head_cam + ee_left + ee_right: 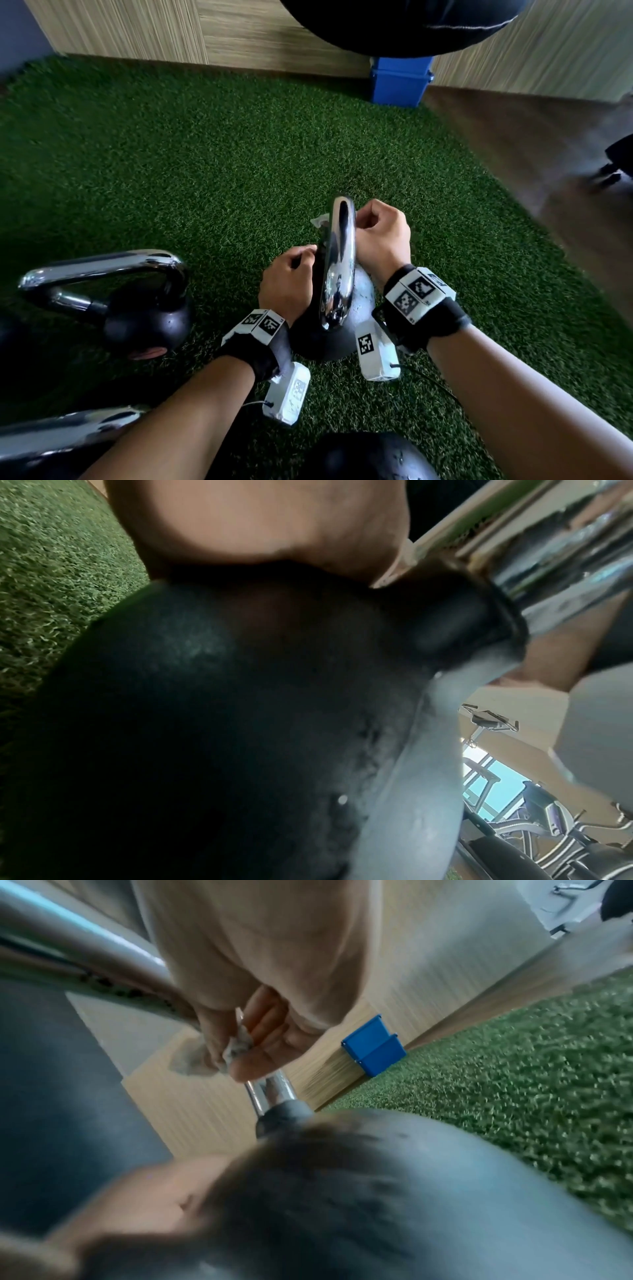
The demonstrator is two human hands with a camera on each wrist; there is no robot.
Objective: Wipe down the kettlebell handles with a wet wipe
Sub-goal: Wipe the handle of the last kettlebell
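Wiping the chrome handle of the middle kettlebell (322, 329), at frame centre.

Left of the handle (339, 260), the left hand (287, 284) curls against the black body, apparently steadying it. Right of it, the right hand (380, 236) pinches the wet wipe (236, 1045) against the chrome. Next, I judge, the wipe slides along the handle.
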